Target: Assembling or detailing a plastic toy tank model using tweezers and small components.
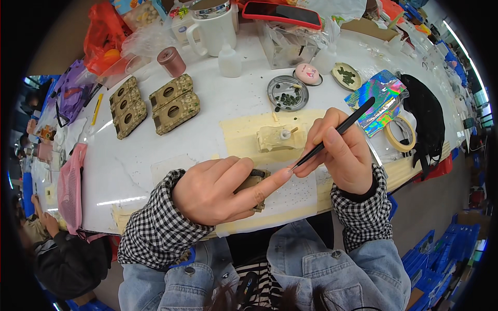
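Note:
Black tweezers [340, 129] are pinched in my right hand [345, 155], and their tip meets the end of my left index finger. Whether a tiny bit sits at that tip is too small to tell. My left hand [212, 189] is curled around a brown, stone-textured block [254, 181], mostly hidden beneath the fingers, while its index finger points out to the right. Just beyond the hands, a pale yellow block [270, 139] with a white nozzle-like tip and a small stick lies on yellowish paper [233, 135]. A round clear dish [288, 93] behind it holds dark green bits.
Two speckled blocks with round holes [175, 103] [128, 108] lie at left. A white mug [210, 31], small squeeze bottle [229, 61], pink cylinder [171, 61] and red-cased phone [281, 14] are at the back. Masking tape [400, 133] and a shiny pouch [376, 98] lie right.

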The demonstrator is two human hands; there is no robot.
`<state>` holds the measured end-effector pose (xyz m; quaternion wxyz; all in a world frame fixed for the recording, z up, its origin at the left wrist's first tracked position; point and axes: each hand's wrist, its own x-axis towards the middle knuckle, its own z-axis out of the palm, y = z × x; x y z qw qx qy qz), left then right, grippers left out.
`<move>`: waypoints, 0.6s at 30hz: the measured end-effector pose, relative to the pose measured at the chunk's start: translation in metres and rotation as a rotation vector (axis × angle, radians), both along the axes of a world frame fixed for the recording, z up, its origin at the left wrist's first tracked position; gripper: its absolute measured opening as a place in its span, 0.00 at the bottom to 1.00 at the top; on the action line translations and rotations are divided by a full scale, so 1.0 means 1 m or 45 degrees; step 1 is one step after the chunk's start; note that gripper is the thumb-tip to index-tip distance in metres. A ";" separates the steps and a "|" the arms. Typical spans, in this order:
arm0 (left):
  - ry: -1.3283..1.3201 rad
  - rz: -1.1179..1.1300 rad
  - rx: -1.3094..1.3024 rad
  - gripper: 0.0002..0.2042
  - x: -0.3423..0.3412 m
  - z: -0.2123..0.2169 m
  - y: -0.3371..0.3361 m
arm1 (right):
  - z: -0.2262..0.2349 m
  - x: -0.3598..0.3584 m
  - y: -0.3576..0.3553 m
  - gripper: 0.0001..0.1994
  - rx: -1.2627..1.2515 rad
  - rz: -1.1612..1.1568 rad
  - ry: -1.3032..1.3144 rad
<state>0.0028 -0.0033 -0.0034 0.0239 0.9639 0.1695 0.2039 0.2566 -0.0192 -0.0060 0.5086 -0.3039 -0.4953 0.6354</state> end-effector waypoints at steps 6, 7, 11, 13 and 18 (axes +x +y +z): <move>-0.012 0.001 -0.017 0.36 0.000 0.000 0.000 | 0.000 0.000 0.000 0.11 0.011 -0.003 0.008; -0.012 0.002 -0.015 0.36 0.000 0.000 0.000 | 0.000 0.000 0.000 0.11 0.013 -0.005 0.008; -0.016 0.012 0.000 0.35 0.001 0.001 0.000 | -0.001 -0.001 0.000 0.11 0.016 -0.018 0.013; -0.065 0.012 0.085 0.34 0.002 -0.002 0.002 | -0.001 -0.001 0.000 0.11 0.012 -0.023 0.020; -0.084 0.008 0.125 0.35 0.004 -0.004 0.004 | -0.001 -0.001 0.000 0.10 0.041 -0.022 0.017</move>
